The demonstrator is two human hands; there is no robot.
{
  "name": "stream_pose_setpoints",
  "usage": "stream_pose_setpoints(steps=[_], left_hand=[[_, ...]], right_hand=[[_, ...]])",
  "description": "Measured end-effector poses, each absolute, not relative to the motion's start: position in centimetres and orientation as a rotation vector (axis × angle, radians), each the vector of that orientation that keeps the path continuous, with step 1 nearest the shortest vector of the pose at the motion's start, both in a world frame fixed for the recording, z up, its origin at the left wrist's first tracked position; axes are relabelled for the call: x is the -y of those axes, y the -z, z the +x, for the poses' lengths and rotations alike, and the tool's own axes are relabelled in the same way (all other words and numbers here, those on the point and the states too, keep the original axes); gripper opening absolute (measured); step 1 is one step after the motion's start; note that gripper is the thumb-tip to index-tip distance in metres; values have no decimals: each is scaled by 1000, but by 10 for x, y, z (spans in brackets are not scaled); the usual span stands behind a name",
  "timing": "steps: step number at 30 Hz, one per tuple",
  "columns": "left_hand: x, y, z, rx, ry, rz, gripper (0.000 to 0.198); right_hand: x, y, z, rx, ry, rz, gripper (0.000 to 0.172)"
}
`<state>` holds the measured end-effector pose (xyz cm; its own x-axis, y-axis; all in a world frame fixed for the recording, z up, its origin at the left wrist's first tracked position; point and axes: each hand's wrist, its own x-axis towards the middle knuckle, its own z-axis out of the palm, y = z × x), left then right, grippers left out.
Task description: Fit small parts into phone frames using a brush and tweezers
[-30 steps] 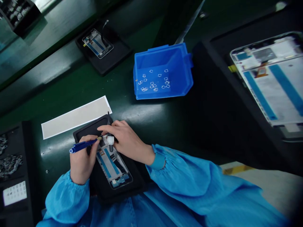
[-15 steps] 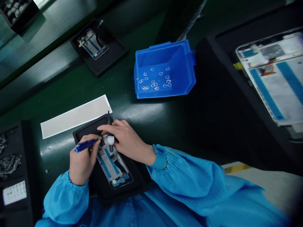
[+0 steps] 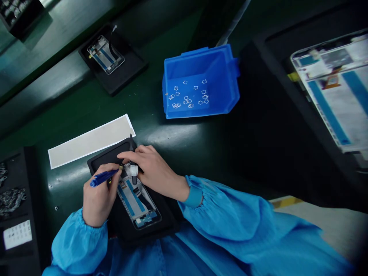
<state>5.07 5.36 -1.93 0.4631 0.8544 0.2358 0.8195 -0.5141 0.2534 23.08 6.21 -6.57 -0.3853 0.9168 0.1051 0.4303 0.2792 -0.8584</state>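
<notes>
My left hand (image 3: pixel 98 199) is closed around a blue pen-like tool (image 3: pixel 102 178), its tip pointing at the upper end of an open phone frame (image 3: pixel 135 201). That frame, with blue strips on a pale inner plate, lies in a black tray (image 3: pixel 110 155) close to my body. Over the frame's upper end, my right hand (image 3: pixel 156 168) has its fingers curled round a slim dark tool (image 3: pixel 134 180) with a white wrapping (image 3: pixel 133 170). The dark tool's pointed end sticks up past the fingers. What lies under the fingertips is hidden.
A blue bin (image 3: pixel 201 69) with several tiny white frames stands beyond my right hand. A pale strip sheet (image 3: pixel 92 142) lies behind the tray. Another phone frame (image 3: pixel 106 55) sits on a black tray further back; a larger-looking one (image 3: pixel 330 99) is at right. Dark parts (image 3: pixel 13 201) fill a left tray.
The view has shifted slightly, so the back tray appears a little further left and the right-hand phone frame further right. Both hands keep nearly the same pose over the phone frame.
</notes>
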Motion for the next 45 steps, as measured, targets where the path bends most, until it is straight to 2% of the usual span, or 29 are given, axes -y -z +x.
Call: stream_pose_setpoints(steps=[26,38,45], left_hand=[[-52,20,53,-1508,-463,2618,5],[-51,26,51,-1553,-625,2531,2],[-44,29,48,-1505,-740,2490,12]], right_hand=[[-62,66,231,1945,-1016,-1202,51],[-62,64,231,1960,-1020,-1210,50],[-62,62,232,1973,-1043,-1220,58]])
